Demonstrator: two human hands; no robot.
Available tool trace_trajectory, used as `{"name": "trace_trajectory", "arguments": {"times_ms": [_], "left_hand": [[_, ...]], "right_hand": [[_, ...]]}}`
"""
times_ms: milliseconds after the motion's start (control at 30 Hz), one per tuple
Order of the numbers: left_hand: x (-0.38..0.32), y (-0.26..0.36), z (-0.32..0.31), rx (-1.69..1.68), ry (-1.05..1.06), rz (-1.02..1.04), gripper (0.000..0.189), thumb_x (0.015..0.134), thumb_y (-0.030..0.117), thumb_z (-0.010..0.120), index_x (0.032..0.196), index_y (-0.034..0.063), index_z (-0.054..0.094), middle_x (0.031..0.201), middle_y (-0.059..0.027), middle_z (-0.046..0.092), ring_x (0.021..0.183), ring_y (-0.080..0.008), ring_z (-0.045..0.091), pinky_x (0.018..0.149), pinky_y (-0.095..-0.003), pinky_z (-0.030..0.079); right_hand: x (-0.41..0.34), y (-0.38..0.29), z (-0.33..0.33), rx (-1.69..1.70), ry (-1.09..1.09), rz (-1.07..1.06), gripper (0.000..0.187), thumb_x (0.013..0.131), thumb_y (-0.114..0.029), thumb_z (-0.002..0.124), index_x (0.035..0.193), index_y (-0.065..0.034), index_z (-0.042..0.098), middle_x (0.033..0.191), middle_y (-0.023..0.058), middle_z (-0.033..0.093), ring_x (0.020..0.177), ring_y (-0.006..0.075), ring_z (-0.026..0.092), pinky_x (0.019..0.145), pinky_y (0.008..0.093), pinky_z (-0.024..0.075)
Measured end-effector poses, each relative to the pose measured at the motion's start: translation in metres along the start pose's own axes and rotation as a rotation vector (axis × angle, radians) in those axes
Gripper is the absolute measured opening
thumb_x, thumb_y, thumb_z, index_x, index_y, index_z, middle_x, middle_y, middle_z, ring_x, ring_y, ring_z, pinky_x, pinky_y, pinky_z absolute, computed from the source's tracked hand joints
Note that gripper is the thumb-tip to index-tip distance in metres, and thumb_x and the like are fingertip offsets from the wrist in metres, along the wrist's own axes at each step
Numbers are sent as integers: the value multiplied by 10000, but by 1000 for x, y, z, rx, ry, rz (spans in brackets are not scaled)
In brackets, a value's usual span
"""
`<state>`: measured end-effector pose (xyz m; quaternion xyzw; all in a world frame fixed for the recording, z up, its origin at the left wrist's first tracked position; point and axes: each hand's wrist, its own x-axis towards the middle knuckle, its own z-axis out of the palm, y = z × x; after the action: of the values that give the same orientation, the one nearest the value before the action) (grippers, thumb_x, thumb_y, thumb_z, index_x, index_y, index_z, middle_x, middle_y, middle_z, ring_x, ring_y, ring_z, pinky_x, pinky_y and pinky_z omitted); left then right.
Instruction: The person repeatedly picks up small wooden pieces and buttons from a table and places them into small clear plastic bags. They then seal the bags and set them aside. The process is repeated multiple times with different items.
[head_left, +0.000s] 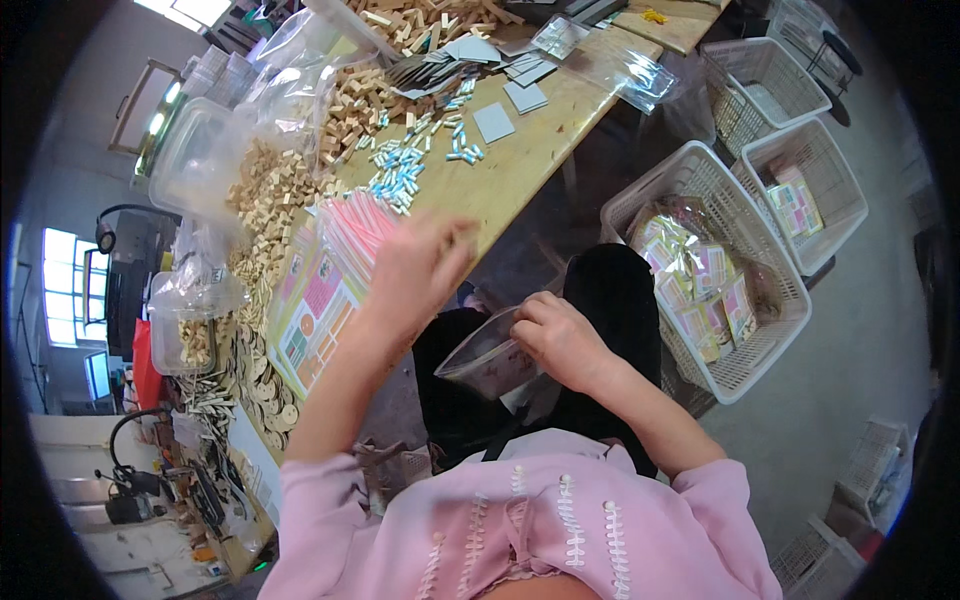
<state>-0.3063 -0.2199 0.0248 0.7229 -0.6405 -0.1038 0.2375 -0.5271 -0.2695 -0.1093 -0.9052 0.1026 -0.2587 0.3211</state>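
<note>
My left hand (424, 259) is blurred above the table edge, beside a bundle of pink and white straws or strips (360, 225); whether its fingers hold anything does not show. Under that bundle lie printed sheets (319, 322). My right hand (559, 334) pinches the rim of a clear plastic bag (484, 360) over my lap, and the bag's mouth gapes towards the left. What is inside the bag cannot be made out. Small blue and white cylinders (397, 172) lie loose on the table just past the bundle.
Wooden blocks (274, 202) are heaped along the wooden table (525, 154), with round wooden discs (266, 397) nearer me. Grey square cards (493, 122) lie farther back. At the right, a white plastic basket (787, 322) holds packed printed bags (701, 277); more baskets (847, 165) stand behind it.
</note>
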Motion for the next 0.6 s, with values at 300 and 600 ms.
{"name": "trace_trajectory", "arguments": {"times_ms": [300, 600], "left_hand": [[194, -79, 14, 298, -174, 50, 662, 768, 472, 935, 1144, -9, 679, 1103, -157, 696, 1021, -289, 671, 868, -399, 550], [129, -28, 8, -492, -115, 27, 216, 913, 60, 770, 1076, 11, 637, 942, -56, 747, 851, -114, 694, 769, -306, 561]], "right_hand": [[6, 18, -30, -19, 174, 35, 199, 778, -9, 764, 937, -14, 645, 1213, 171, 662, 1215, 377, 631, 999, 463, 544], [23, 44, -57, -50, 269, 117, 191, 790, 25, 759, 938, 3, 640, 1246, 205, 654, 1205, 420, 625, 1027, 475, 540]]}}
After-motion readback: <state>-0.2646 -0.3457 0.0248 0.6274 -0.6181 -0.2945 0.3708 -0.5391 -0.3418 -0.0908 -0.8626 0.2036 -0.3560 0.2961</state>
